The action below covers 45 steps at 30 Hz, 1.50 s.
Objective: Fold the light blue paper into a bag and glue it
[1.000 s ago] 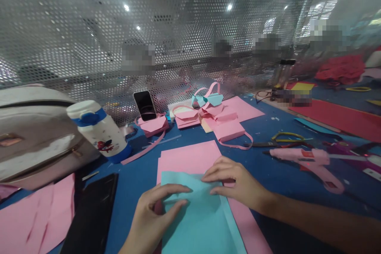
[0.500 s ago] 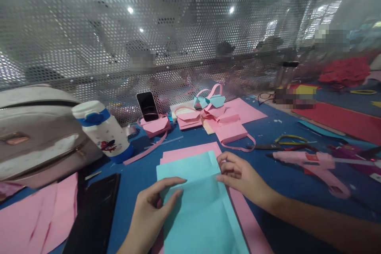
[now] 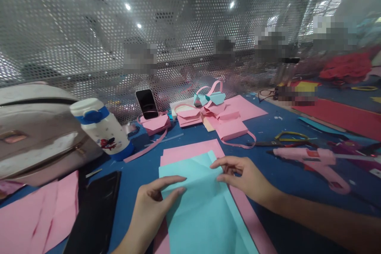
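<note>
A sheet of light blue paper (image 3: 202,214), creased and folded along its right side, lies before me on sheets of pink paper (image 3: 190,151). My left hand (image 3: 156,202) is at its left edge, thumb and index finger pinching a raised crease in the blue paper. From the right, my right hand (image 3: 241,176) grips the same crease near the folded right edge, its index finger on top and thumb below. The crease stands slightly up between both hands. The other fingers of my left hand are mostly hidden.
Pink paper bags (image 3: 233,129) and a phone (image 3: 147,104) stand at the back. A bottle (image 3: 104,129), backpack (image 3: 38,135) and black case (image 3: 95,210) are leftward. Rightward lie a pink glue gun (image 3: 309,158) and yellow-handled pliers (image 3: 291,137). A perforated metal screen (image 3: 184,31) rises behind.
My right hand's index finger has moved left from the paper's right edge onto its surface. The blue paper has shifted slightly right, and its crease looks more raised. My left hand keeps its pinch.
</note>
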Tool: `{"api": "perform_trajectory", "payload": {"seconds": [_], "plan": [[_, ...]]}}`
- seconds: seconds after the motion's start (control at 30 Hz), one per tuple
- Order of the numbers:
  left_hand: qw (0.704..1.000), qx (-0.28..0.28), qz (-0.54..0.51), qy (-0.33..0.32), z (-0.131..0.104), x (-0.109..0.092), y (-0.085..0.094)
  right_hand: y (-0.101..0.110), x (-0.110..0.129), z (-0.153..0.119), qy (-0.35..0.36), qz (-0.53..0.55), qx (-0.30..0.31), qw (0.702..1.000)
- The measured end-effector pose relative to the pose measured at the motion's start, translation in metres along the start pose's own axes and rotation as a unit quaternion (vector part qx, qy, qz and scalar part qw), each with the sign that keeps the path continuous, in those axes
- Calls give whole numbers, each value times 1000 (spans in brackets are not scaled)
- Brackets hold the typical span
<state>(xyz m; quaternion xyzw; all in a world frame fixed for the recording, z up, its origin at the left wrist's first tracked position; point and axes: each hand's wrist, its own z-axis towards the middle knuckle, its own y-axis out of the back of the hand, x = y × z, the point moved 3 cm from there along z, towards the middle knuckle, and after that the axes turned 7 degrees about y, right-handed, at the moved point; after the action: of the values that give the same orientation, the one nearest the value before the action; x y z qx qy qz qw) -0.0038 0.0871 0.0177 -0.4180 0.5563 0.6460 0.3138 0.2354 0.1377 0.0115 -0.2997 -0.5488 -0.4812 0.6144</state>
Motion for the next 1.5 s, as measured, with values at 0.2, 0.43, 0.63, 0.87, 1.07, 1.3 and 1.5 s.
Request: {"api": "perform_trajectory", "payload": {"seconds": [0.2, 0.43, 0.63, 0.87, 1.07, 1.3, 1.5], "plan": [[1000, 7, -11, 27, 1, 5, -3, 2, 1, 2, -1, -28, 7, 1000], [999, 27, -19, 35, 3, 3, -3, 5, 2, 3, 23, -45, 17, 999], [998, 58, 24, 13, 4, -5, 0, 13, -3, 7, 37, -69, 26, 997], [987, 64, -148, 2, -1, -6, -11, 5, -3, 1, -18, 30, 57, 998], [978, 96, -171, 75, 10, -8, -3, 16, 0, 5, -10, 69, -22, 997], [985, 35, -160, 50, 11, 5, 17, 26, -7, 11, -13, 108, -68, 992], [979, 2, -200, 51, 2, 15, 24, 14, -7, -2, 38, 2, 30, 999]]}}
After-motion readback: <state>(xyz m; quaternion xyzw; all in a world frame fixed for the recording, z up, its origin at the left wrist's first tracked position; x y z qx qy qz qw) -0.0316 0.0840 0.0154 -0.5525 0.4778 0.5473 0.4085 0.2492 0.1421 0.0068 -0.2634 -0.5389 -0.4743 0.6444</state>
